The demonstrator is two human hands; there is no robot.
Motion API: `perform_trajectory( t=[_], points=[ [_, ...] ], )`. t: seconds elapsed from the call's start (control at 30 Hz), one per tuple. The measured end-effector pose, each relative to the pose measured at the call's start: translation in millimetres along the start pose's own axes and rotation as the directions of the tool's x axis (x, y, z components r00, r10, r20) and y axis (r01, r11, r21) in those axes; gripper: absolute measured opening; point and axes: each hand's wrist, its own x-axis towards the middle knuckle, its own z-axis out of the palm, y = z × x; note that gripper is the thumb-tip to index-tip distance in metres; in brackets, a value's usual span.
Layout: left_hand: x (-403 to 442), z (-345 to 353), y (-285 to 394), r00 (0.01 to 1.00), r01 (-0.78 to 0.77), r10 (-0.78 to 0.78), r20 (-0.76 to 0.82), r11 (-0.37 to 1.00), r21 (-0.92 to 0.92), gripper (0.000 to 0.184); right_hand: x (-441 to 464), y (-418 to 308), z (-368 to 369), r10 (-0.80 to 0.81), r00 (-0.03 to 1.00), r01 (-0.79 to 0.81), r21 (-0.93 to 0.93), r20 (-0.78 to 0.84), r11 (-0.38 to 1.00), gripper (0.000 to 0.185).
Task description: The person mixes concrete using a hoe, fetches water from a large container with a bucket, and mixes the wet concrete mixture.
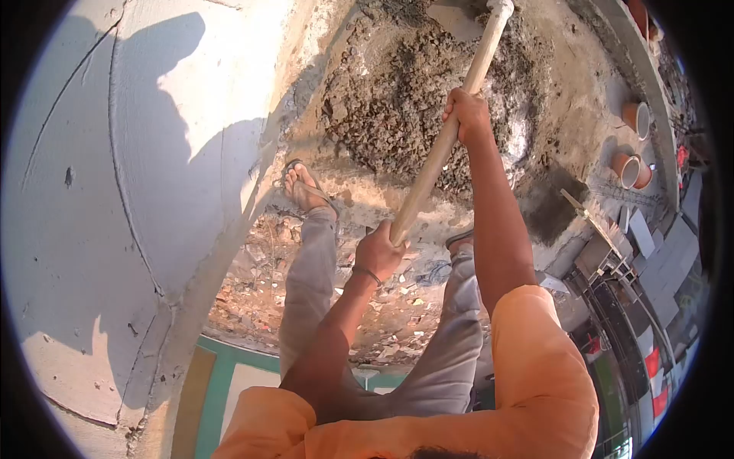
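Observation:
My right hand (469,115) is wrapped round the upper part of a long wooden hoe handle (436,167). Lower down, close to my body, my left hand (379,252) is closed round the same handle; a dark band circles that wrist. The handle slants up and to the right, ending in a pale collar at the top edge. Beside the collar a flat grey blade (456,21) shows in part, lying against a heap of wet, gravelly concrete mix (397,99). The heap spreads over the ground beyond my feet.
A pale plastered wall (84,206) with cracks runs along the left. Clay-coloured pots (626,170) stand at the right by a low ledge (664,115). Rubble (256,279) lies under my legs. My sandalled foot (306,190) rests at the mix's near edge; boards (664,264) lie lower right.

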Motion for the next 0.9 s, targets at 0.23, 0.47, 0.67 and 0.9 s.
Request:
perform_trajectory(
  t=[0.23,0.47,0.67,0.9],
  points=[
    [-79,33,14,0.862,0.494,-0.433,0.262,0.605,-0.625,0.022,3,105,47,0.143,0.978,-0.020,-0.611,0.153,0.792,0.034],
    [-183,99,45,0.850,0.510,-0.507,0.141,0.726,-0.461,0.028,-56,190,-14,0.164,0.910,0.054,-0.502,0.380,0.863,0.029],
    [-253,204,36,0.888,0.434,-0.439,0.137,0.898,0.071,0.039,-128,198,-178,0.266,0.962,-0.237,-0.295,0.060,0.926,0.025],
    [-158,153,-12,0.985,0.161,-0.164,0.054,0.986,0.052,0.039,-101,87,-124,0.040,0.999,-0.040,-0.233,-0.005,0.972,0.027]
  ],
)
